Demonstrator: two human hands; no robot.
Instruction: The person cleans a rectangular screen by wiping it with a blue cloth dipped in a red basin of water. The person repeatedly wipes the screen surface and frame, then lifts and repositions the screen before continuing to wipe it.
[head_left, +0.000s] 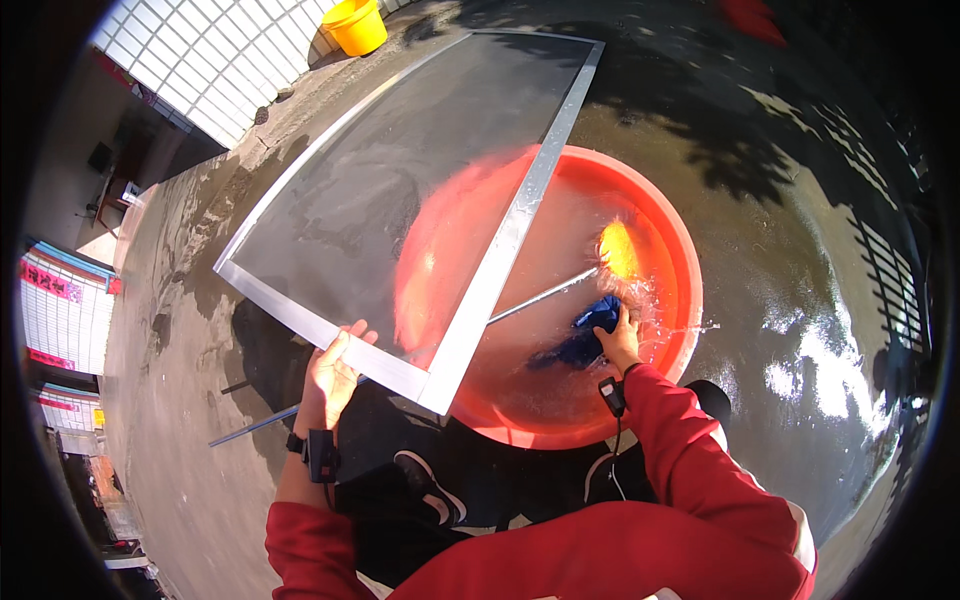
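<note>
My left hand (334, 376) grips the near edge of a window screen with an aluminium frame (480, 309) and dark mesh (360, 172). The screen is tilted over the left part of a large round red plastic basin (679, 247) holding cloudy water. My right hand (621, 341) is in the basin, holding a blue cloth (577, 346) that lies partly under the water, with splashes around it. Just beyond that hand sits the orange-yellow head of a brush or mop (617, 249). Its thin metal handle (544, 295) runs down-left beneath the screen and emerges past the basin.
Wet concrete ground (757, 315) surrounds the basin, with shadows across it. A yellow bucket (355, 28) stands by a white tiled wall (225, 56) at the top. My shoe (430, 486) is close to the basin's near side. A cable (616, 457) hangs from the device on my right wrist.
</note>
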